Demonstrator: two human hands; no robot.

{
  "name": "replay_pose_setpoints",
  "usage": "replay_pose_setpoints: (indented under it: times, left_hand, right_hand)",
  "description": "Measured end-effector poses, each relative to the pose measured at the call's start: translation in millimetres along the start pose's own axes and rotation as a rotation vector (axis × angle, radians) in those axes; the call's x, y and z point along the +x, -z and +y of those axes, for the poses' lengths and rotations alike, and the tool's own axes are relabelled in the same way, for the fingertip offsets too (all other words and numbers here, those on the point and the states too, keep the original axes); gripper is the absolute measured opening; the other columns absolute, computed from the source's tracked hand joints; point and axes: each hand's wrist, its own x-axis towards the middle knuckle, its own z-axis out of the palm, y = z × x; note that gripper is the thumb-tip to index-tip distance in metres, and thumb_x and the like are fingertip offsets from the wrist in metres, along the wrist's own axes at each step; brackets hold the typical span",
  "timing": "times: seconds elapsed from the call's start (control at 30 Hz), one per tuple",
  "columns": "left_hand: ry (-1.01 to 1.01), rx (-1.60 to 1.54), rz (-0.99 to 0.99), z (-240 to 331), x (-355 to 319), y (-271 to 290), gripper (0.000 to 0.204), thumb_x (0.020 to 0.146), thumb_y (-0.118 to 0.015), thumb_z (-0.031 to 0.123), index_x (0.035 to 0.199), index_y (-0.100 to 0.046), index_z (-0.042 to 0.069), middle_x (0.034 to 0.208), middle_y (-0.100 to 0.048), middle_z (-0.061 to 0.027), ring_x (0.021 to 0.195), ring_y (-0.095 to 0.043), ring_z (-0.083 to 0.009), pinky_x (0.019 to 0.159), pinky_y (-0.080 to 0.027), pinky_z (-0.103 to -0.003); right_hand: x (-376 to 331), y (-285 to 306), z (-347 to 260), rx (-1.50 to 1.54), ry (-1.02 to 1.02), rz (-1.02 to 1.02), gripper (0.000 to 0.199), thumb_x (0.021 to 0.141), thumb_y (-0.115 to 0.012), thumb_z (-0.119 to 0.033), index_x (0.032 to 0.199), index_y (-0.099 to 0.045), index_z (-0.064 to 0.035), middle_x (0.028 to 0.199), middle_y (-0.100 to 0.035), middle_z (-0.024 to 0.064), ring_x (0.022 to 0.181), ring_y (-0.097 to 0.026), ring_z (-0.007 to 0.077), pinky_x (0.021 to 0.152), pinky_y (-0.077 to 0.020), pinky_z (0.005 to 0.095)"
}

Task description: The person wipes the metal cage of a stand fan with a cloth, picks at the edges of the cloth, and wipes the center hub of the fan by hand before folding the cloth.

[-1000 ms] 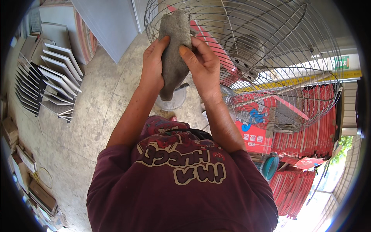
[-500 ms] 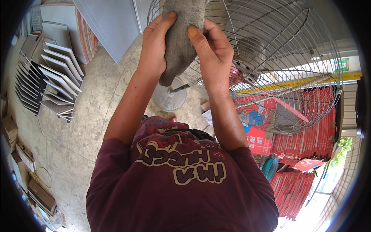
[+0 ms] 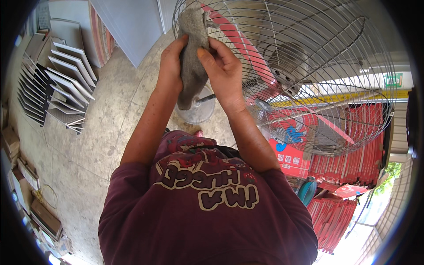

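Observation:
A long, folded piece of grey knitted cloth (image 3: 194, 53), frayed at its upper right edge, is held up in front of me. Its exact kind does not show. My left hand (image 3: 171, 64) grips its left side, with the thumb pressed on the cloth. From the right, my right hand (image 3: 225, 73) pinches it between a bent thumb and curled fingers. The cloth's rounded lower end hangs free below both hands. Close behind it and to the right stands a large fan with a wire cage (image 3: 318, 57) and pink-red blades (image 3: 240, 39).
The fan's round base (image 3: 198, 112) rests on the concrete floor (image 3: 106, 115). A rack of upright tile samples (image 3: 70, 75) stands at left, with a large grey panel (image 3: 132, 26) nearby. Stacked red boxes (image 3: 344, 163) fill the right side. More flat boxes (image 3: 46, 221) lie at lower left.
Both hands have shifted left and slightly down with the cloth, so its upper end now shows. More of a red fan blade is visible beside it. Both hands have kept their hold.

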Motion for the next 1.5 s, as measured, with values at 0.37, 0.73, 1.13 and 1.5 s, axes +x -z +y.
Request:
replay_pose_setpoints:
  times: [0.37,0.73,1.13,1.5]
  left_hand:
    - [0.217,0.029,-0.032,-66.3,-18.8,39.3,0.026,0.091,-0.05,0.024,0.095,-0.06,0.001,0.087,-0.062,-0.0076,0.075,-0.06,-0.0141,0.069,-0.049,-0.027]
    - [0.17,0.087,-0.063,-72.0,-50.4,34.2,0.022,0.092,-0.052,0.02,0.102,-0.06,0.003,0.089,-0.063,-0.0033,0.077,-0.059,-0.0093,0.069,-0.048,-0.023]
    - [-0.1,0.018,0.004,-11.6,5.0,24.1,0.024,0.091,-0.053,0.022,0.099,-0.059,0.0,0.089,-0.064,-0.0079,0.077,-0.06,-0.014,0.071,-0.049,-0.026]
    - [0.078,0.016,0.116,-38.3,13.4,53.0,0.031,0.091,-0.048,0.023,0.1,-0.058,-0.005,0.092,-0.062,-0.0134,0.08,-0.061,-0.0198,0.072,-0.05,-0.031]
  right_hand:
    - [-42.5,34.9,49.1,-0.118,-0.182,0.019,0.028,0.085,-0.062,-0.008,0.11,-0.058,0.003,0.082,-0.061,0.0015,0.072,-0.054,0.0049,0.063,-0.0451,0.0197]
    - [-74.6,48.5,40.7,-0.07,-0.22,0.012,0.028,0.085,-0.062,-0.007,0.11,-0.057,0.0031,0.085,-0.061,0.0027,0.074,-0.055,0.0058,0.065,-0.046,0.0201]
    - [-2.5,0.9,28.1,-0.097,-0.004,-0.139,0.038,0.085,-0.06,-0.002,0.121,-0.05,0.0046,0.094,-0.059,0.0045,0.084,-0.054,0.0068,0.073,-0.0467,0.0202]
    - [-12.4,4.9,74.5,-0.174,-0.074,-0.145,0.041,0.084,-0.061,-0.003,0.123,-0.049,0.0054,0.099,-0.06,0.007,0.088,-0.056,0.0099,0.077,-0.0471,0.023]
